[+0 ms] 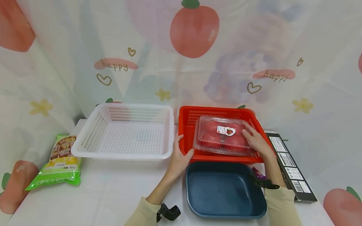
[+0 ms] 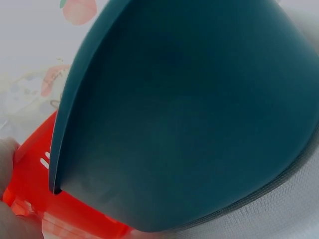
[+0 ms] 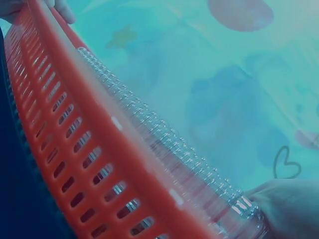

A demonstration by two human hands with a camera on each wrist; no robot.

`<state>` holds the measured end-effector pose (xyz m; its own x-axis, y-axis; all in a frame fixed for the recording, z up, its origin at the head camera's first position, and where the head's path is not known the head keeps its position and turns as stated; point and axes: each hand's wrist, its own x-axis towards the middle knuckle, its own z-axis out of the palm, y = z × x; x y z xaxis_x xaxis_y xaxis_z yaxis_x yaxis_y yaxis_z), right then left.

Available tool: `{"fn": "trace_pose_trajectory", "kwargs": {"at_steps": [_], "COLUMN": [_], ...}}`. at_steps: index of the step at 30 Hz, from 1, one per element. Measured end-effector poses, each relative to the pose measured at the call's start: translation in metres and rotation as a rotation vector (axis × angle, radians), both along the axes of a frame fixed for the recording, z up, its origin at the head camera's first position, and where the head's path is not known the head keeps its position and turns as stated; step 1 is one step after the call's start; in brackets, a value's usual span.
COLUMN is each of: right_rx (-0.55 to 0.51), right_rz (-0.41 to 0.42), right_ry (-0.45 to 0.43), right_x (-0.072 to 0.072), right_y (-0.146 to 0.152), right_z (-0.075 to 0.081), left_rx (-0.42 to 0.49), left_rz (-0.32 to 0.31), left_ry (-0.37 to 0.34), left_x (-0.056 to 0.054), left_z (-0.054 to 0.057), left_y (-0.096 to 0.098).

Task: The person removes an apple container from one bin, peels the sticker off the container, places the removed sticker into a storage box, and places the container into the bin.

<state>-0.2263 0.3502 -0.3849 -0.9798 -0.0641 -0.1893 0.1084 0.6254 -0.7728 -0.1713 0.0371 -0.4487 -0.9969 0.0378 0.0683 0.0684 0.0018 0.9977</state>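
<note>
A clear plastic clamshell box of round red fruit, with a white label on its lid, sits tilted inside the red slotted basket. My right hand grips the box's right end, fingers over the lid's edge. In the right wrist view, the box's ribbed edge rises above the basket's rim. At the basket's front left corner, my left hand holds the rim, thumb on the front and fingers along the left side. The left wrist view shows parts of this hand by the red plastic.
A dark blue basin stands directly before the red basket. Left of it is a white slotted basket, then a green snack bag. A long black box with white labels and a small purple packet lie on the right.
</note>
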Motion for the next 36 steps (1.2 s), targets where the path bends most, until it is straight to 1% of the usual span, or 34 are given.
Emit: {"fn": "trace_pose_trajectory", "kwargs": {"at_steps": [3,8,13,16,23,30,36], "right_rx": [-0.046,-0.075,-0.133,-0.143,-0.157,-0.172,-0.133], "right_rz": [-0.012,-0.021,-0.029,-0.032,-0.029,-0.035,-0.126], "right_ry": [0.01,0.051,0.064,0.082,0.112,0.15,0.196], "right_x": [0.004,0.007,0.012,0.013,0.009,0.008,0.008], "right_y": [0.0,0.001,0.004,0.007,0.01,0.007,0.005], "right_z": [-0.002,-0.004,-0.006,-0.008,-0.005,-0.007,-0.009], "left_rx": [-0.009,-0.008,-0.025,-0.034,-0.02,-0.018,-0.026], "left_rz": [-0.001,-0.005,-0.001,-0.004,0.002,0.002,-0.007], "left_ry": [0.0,-0.007,-0.015,-0.017,0.003,0.006,-0.012], "left_x": [-0.001,-0.002,-0.001,-0.001,-0.001,-0.001,-0.001], "left_z": [-0.002,-0.004,-0.002,-0.002,-0.001,0.0,-0.002], "left_y": [-0.001,-0.001,-0.002,-0.002,-0.002,-0.004,-0.004]}}
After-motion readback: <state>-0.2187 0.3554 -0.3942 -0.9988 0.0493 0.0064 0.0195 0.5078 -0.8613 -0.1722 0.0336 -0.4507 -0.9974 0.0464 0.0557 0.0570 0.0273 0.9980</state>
